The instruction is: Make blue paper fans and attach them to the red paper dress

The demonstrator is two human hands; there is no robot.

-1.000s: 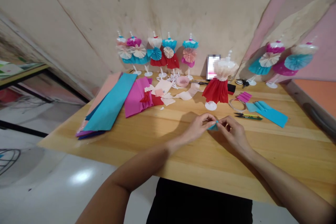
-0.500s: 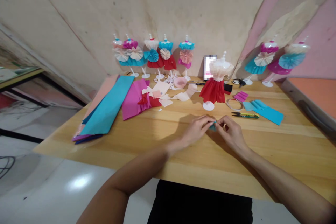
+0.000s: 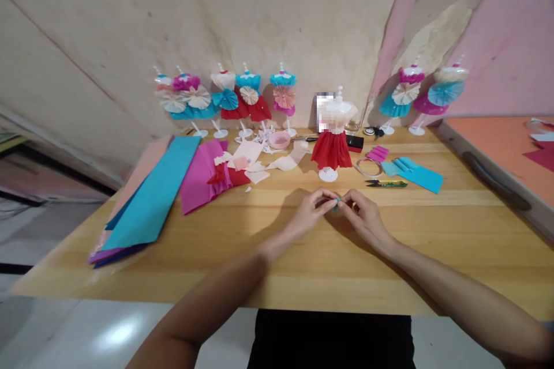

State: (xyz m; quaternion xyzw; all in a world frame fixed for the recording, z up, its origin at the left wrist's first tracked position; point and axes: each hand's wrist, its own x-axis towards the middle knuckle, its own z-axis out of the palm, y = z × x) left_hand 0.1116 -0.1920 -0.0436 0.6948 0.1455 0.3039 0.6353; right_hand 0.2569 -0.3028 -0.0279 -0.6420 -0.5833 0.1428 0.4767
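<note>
Between my fingertips is a small piece of turquoise paper (image 3: 335,206), mostly hidden by the fingers. My left hand (image 3: 315,207) pinches it from the left, and my right hand (image 3: 362,214) pinches it from the right, both just above the wooden table. Right behind them stands a small mannequin (image 3: 333,144) on a white round base, dressed in a cream top and a pleated red skirt. Thread snips (image 3: 386,183) with a yellow-green handle lie to the right of it, near a sheet of turquoise paper (image 3: 422,176) and a folded magenta strip (image 3: 378,153).
Several dressed mannequins (image 3: 249,98) line the wall. Turquoise and peach paper sheets (image 3: 142,196) lie at the left, beside magenta paper (image 3: 203,176) and cream scraps (image 3: 246,155). A pink bowl (image 3: 279,139) sits behind. An orange-topped case (image 3: 489,138) borders the right.
The view has swung to the right, so the table's things appear further left. Both hands keep pinching the turquoise paper, with only slight finger movement.
</note>
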